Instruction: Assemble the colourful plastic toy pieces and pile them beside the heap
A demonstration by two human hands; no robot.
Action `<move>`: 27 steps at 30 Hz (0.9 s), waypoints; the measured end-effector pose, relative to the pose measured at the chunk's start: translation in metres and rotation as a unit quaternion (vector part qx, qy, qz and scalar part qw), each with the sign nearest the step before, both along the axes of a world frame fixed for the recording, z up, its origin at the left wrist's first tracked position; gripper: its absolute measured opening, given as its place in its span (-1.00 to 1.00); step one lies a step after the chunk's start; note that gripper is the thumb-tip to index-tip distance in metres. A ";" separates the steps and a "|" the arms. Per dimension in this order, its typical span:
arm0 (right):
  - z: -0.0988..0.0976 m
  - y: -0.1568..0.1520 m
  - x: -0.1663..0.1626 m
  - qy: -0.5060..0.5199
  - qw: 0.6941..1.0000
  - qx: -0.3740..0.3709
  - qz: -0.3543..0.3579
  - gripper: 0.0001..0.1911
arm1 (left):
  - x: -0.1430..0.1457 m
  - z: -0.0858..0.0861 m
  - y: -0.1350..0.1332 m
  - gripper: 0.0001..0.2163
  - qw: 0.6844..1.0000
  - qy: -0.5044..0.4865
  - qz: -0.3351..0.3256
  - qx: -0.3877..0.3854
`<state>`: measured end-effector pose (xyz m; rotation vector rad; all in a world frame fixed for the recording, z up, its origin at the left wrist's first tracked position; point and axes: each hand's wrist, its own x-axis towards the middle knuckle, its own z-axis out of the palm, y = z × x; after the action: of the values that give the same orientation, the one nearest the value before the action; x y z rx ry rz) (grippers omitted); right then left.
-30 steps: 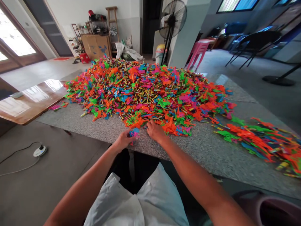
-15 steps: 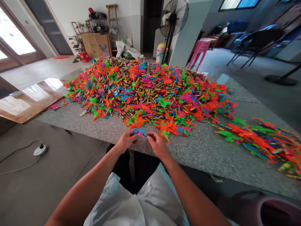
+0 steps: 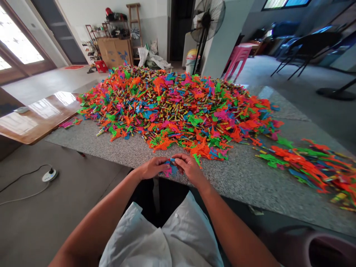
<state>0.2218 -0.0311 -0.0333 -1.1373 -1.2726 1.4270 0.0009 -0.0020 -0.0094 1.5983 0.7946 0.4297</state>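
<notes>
My left hand [image 3: 151,168] and my right hand [image 3: 189,167] meet at the near edge of a speckled stone table [image 3: 128,150]. Together they pinch a small blue and pink plastic piece [image 3: 168,170] between their fingertips. Just beyond them lies a huge heap of orange, green, blue and pink plastic pieces [image 3: 178,104] mixed with small coloured tubes. A second, flatter row of the same plastic pieces [image 3: 308,167] lies on the table to my right.
A glossy wooden table [image 3: 39,116] adjoins the stone table on the left. A power strip with a cable [image 3: 49,175] lies on the floor. A standing fan [image 3: 207,22], a pink stool [image 3: 236,55] and shelves stand behind. A purple tub rim [image 3: 330,248] shows at bottom right.
My right hand left the heap's edge and came back to my left hand. Both hands now hold the small piece closer to the table's near edge.
</notes>
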 end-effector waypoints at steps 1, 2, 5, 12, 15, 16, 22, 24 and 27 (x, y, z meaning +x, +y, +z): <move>-0.001 0.000 0.001 -0.005 1.000 0.002 0.006 -0.64 | -0.001 0.001 0.001 -0.62 1.000 0.005 -0.005 0.008; -0.001 -0.001 0.002 -0.012 1.000 0.004 0.011 -0.65 | -0.002 0.001 0.002 -0.61 1.000 0.011 -0.007 0.014; -0.001 -0.002 0.004 -0.037 0.999 0.012 0.017 -0.67 | -0.003 0.003 0.003 -0.60 0.999 0.034 -0.003 0.032; -0.001 -0.005 0.014 -0.091 0.994 0.031 0.050 -0.71 | -0.003 0.008 0.002 -0.65 0.993 0.096 0.013 0.067; 0.000 -0.008 0.021 -0.096 0.993 0.033 0.064 -0.71 | -0.003 0.010 0.003 -0.66 0.993 0.099 0.007 0.065; 0.001 -0.009 0.023 -0.096 0.992 0.033 0.069 -0.71 | -0.003 0.010 0.003 -0.65 0.994 0.091 0.000 0.055; 0.007 -0.026 0.035 -0.138 0.986 0.039 0.086 -0.75 | 0.007 0.002 0.003 -0.64 0.996 0.071 -0.048 0.026; 0.006 -0.034 0.036 -0.150 0.985 0.043 0.073 -0.77 | 0.012 0.000 0.001 -0.66 0.994 0.082 -0.054 0.048; 0.002 -0.046 0.036 -0.161 0.984 0.049 0.050 -0.78 | 0.019 -0.001 0.000 -0.67 0.993 0.082 -0.075 0.036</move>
<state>0.2581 -0.0772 -0.0316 -1.2878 -1.6286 1.2699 0.0202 -0.0017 -0.0109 1.7631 0.7819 0.2230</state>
